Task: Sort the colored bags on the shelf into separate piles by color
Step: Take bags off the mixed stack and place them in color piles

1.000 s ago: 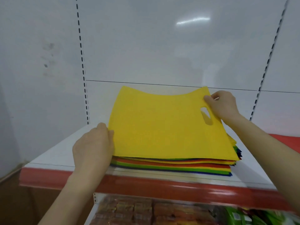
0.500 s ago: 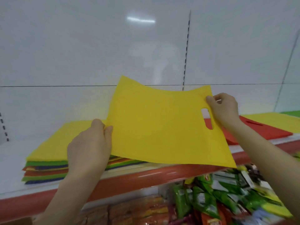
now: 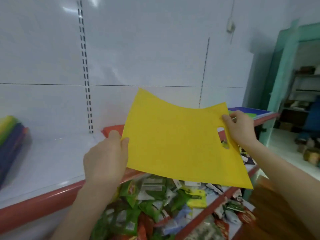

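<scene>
shelf [image 3: 52, 161]: the view has been swung right along it over the last second; the mixed stack [image 3: 10, 134] is now left at the far left edge.
yellow bag [image 3: 173, 144]: it was lifted off that stack and is now carried in the air, sagging, over the shelf's red front lip and the snack packets [image 3: 155, 196] below.
task meaning: one yellow has been pulled from the mix but not yet laid down; a drop onto a yellow pile is judged next.
red bag [image 3: 112, 129]: its corner is seen just behind the yellow bag's left edge; whatever lies beyond is hidden.
left hand [image 3: 105, 158]: the bag's left edge is pinched, thumb on top.
right hand [image 3: 240, 127]: the upper right corner is pinched, just above the handle cut-out [image 3: 223, 137].
</scene>
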Action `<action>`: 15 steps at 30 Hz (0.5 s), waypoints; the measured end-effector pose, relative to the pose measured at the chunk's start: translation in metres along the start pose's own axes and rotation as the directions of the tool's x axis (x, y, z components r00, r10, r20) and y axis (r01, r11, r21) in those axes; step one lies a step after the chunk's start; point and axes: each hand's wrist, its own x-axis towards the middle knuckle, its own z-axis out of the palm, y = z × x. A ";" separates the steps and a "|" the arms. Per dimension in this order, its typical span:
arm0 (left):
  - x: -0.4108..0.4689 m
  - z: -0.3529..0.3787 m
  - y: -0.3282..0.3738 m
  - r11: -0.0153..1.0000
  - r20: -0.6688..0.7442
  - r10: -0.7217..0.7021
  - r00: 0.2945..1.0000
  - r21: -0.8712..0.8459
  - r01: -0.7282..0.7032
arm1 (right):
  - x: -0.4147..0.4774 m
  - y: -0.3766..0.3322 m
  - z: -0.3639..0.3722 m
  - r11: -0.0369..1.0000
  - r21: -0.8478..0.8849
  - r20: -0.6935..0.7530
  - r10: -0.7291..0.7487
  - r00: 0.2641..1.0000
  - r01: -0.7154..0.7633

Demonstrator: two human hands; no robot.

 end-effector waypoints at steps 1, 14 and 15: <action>0.002 0.010 0.016 1.000 0.016 0.018 1.000 0.011 -0.018 | 0.006 0.015 -0.009 1.000 -0.019 -0.011 0.013 1.000 -0.013; 0.045 0.135 0.154 0.987 0.092 0.112 0.989 -0.127 -0.100 | 0.080 0.170 -0.035 0.976 -0.098 -0.139 0.181 0.974 -0.196; 0.051 0.144 0.160 0.983 0.078 0.113 0.991 -0.156 -0.100 | 0.090 0.177 -0.032 0.976 -0.095 -0.143 0.181 0.973 -0.196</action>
